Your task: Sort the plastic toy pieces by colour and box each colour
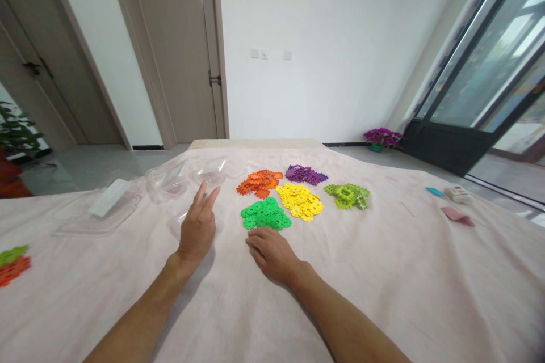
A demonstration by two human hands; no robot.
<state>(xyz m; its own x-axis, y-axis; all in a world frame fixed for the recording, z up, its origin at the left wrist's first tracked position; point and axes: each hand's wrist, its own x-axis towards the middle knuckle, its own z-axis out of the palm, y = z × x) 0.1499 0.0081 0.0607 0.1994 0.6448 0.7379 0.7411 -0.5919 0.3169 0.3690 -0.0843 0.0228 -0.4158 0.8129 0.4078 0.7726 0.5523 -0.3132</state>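
Note:
Several piles of flat plastic pieces lie sorted by colour on the pale pink tablecloth [383,272]: orange [259,182], purple [305,174], yellow [299,201], light green [348,195] and bright green [266,215]. My left hand [197,227] is open, fingers stretched forward, resting over a clear plastic container [176,221]. My right hand [270,252] lies flat on the cloth with fingers loosely curled, just below the bright green pile, holding nothing I can see.
More clear plastic tubs [168,181] and a flat clear lid [100,210] sit at the left. Orange and green pieces [12,264] lie at the far left edge. Small cards and a box [457,195] lie at the right. Doors and a glass door stand behind.

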